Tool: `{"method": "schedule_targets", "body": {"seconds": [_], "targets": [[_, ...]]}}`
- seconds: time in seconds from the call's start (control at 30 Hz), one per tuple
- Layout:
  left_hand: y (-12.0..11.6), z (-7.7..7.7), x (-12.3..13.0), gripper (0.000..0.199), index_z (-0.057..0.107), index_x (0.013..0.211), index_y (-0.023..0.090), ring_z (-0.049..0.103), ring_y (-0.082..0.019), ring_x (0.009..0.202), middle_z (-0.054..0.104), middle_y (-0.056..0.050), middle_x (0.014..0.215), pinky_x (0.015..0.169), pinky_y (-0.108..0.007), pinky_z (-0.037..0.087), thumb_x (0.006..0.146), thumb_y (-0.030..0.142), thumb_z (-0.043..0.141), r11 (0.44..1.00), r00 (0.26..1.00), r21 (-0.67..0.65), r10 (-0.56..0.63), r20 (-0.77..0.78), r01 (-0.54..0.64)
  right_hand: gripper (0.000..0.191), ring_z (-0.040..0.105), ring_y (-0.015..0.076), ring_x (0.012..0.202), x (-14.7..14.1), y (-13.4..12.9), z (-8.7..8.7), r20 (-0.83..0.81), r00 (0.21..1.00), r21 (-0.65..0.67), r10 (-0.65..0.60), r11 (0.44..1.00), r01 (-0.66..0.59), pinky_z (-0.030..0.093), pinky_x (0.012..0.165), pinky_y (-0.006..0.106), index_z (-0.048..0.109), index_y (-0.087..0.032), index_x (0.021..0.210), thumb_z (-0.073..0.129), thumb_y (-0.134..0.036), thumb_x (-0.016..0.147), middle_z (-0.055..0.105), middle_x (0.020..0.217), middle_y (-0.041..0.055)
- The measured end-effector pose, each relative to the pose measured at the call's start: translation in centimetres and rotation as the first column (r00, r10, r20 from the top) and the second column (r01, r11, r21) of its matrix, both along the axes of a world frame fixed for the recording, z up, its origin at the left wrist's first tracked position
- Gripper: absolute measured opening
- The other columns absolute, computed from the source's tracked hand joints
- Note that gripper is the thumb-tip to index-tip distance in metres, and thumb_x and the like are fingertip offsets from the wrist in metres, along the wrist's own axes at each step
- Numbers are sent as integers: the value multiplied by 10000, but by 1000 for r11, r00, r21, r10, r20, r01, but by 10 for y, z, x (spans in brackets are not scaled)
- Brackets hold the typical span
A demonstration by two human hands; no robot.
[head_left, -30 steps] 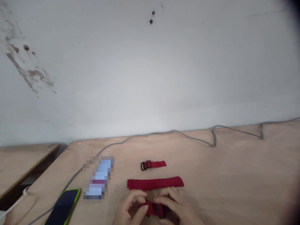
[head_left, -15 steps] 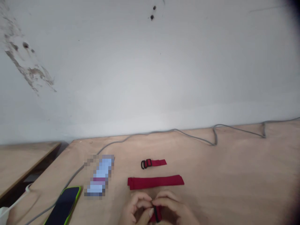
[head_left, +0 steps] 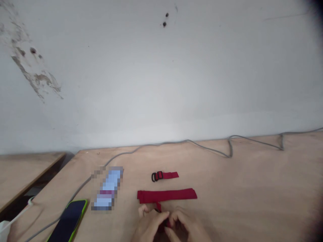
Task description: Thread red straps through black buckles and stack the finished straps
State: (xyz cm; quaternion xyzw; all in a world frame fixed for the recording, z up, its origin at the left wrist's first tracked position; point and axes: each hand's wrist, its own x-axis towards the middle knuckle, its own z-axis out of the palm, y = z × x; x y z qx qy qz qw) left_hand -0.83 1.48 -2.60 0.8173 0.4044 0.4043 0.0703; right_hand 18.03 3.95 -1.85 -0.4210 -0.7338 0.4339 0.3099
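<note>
At the bottom of the head view my left hand [head_left: 150, 224] and my right hand [head_left: 186, 226] are close together, both closed on a small red strap [head_left: 158, 206]. A dark bit of its black buckle shows by my left fingers; the rest is largely covered by my hands. Just beyond them lies a flat, folded length of red webbing [head_left: 168, 195]. Farther back, a short red strap with a black slider and ring [head_left: 159, 175] rests on the wooden table [head_left: 242, 188].
A dark phone in a lime-green case [head_left: 68, 220] lies at the left. Beside it is a pixelated bluish item [head_left: 108, 190]. A grey cable [head_left: 133, 151] runs along the table's back and down the left, below the grey wall [head_left: 161, 84].
My hands have turned the held strap: its buckle, plainly visible between them before, is now mostly covered, and a red end sticks out beyond my left fingers.
</note>
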Motion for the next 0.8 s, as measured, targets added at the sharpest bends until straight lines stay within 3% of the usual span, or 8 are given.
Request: {"method": "schedule_targets", "body": {"seconds": [0.13,0.23,0.33,0.4,0.5,0.57,0.67,0.8], "targets": [[4,14,-1,192,634,1129,202,704,-193,759,729,-67,861,749,-288,554,965,225,536,994,997,106,-18,-74,26,153,572,180,716,3,-2,3,-23,999,73,42,997,-40,457,677,276,508,-225,764,540,-327,873,580,757,10],[7,20,-7,257,647,1190,206,686,-241,869,717,-113,968,779,-350,542,942,239,590,984,995,180,3,-95,14,212,526,175,713,11,0,8,-155,988,-83,-2,997,-11,440,688,282,508,-228,782,531,-406,893,531,749,-8],[9,21,-13,349,635,1246,219,672,-271,947,735,-110,1021,830,-393,550,899,241,674,998,999,53,-32,-42,34,285,491,150,683,19,9,11,-402,909,-305,-110,952,-20,424,668,255,471,-233,751,619,-461,839,480,713,-43],[9,19,-14,391,627,1274,232,676,-266,983,742,-101,1060,859,-380,566,891,263,696,997,995,-50,-52,85,56,315,488,129,641,23,15,11,-518,847,-409,-122,905,-120,416,641,235,493,-238,790,725,-448,757,495,694,-63],[7,18,-12,336,666,1243,265,701,-235,970,746,-87,1072,845,-323,585,913,329,678,969,957,-236,-3,289,74,318,536,119,621,27,17,11,-498,867,-480,10,829,-285,426,631,228,616,-224,880,807,-403,700,597,704,-47],[5,22,-9,272,716,1171,273,717,-215,928,753,-79,1042,822,-295,589,933,385,650,921,926,-375,43,374,109,279,576,133,640,26,12,12,-443,893,-498,84,805,-322,441,631,236,673,-205,827,809,-417,706,651,722,-14],[2,31,-6,333,766,1065,256,723,-213,884,761,-73,963,810,-296,590,921,520,622,836,887,-505,49,459,215,291,601,162,689,20,4,18,-437,900,-475,10,846,-240,466,656,259,702,-216,769,782,-492,728,665,742,2],[2,35,-5,533,793,906,224,693,-209,749,748,-67,809,712,-301,590,861,702,561,777,876,-581,82,475,243,428,582,186,771,8,4,29,-437,899,-260,-17,960,-108,482,739,284,712,-223,666,712,-642,755,573,775,4]]}}
